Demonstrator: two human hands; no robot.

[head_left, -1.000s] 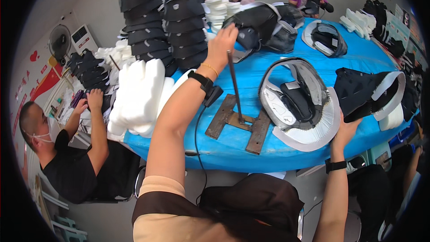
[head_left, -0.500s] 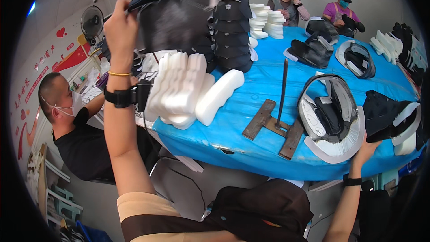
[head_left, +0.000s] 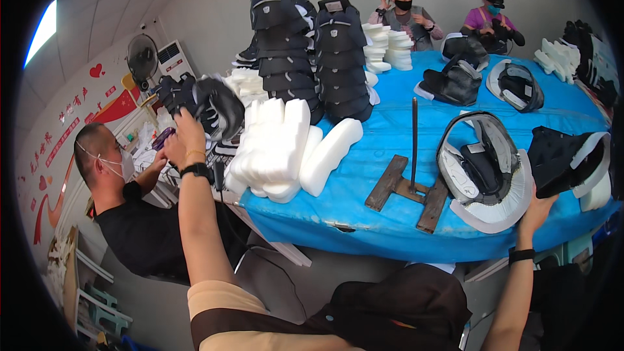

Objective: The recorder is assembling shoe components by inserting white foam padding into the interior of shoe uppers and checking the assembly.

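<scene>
Black padded shell [head_left: 222, 107] is beside my left hand [head_left: 187, 133], beyond the white foam pads [head_left: 270, 146]; my right hand [head_left: 537, 213] is at a grey-lined shell [head_left: 484, 172]. I can't tell whether either hand's fingers grip. Likely setting-down, calling for careful release.

Count from here: 1 blue desk [head_left: 383, 130], 5 loose black shells [head_left: 487, 169] [head_left: 552, 159] [head_left: 450, 81] [head_left: 465, 52] [head_left: 515, 86] on it, 1 black shell [head_left: 221, 109] beside the left grip [head_left: 184, 138].
Also 2 tall black stacks [head_left: 284, 49] [head_left: 342, 65], layers too merged to call. White foam: 2 back stacks [head_left: 375, 49] [head_left: 398, 51], 1 far-right pile [head_left: 558, 60], 1 near block [head_left: 270, 146], 1 separate pad [head_left: 331, 156]. 1 metal stand [head_left: 409, 189], 1 upright rod [head_left: 415, 136]. 1 fan [head_left: 142, 56]. 3 masked co-workers [head_left: 143, 237] [head_left: 416, 26] [head_left: 489, 26].
</scene>
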